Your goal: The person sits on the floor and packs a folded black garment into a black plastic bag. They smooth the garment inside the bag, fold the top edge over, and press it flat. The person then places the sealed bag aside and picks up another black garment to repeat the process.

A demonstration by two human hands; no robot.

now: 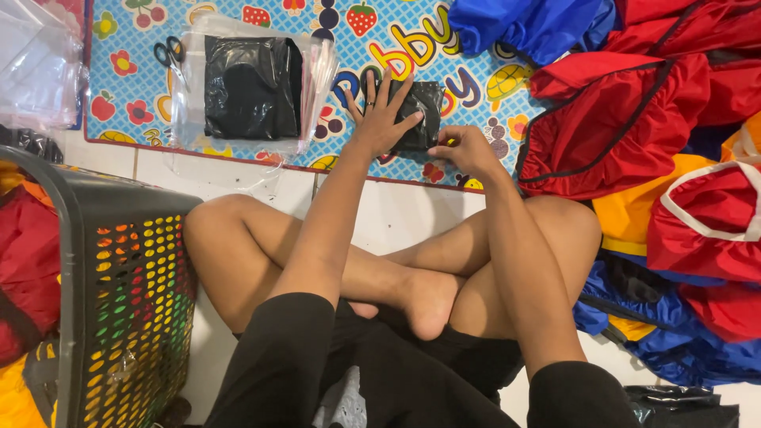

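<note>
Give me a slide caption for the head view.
Left hand flat on a black bag, right hand at its edge, on a mat.

Two hands work at twelve o'clock: left hand (382, 117), right hand (468, 150). Two black folded items: one small (420, 111), one larger on clear bags (252, 85). One pair of scissors (170, 54) at eleven o'clock. One grey basket (95, 238) at eight o'clock.

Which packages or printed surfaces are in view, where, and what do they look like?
Small black packet: on the mat, under the left hand, right hand at its edge; roughly square, glossy.
Clear bags: stacked upper left on the mat, black folded sheet on top.
Play mat: blue, with fruit, flowers and coloured lettering.
</note>
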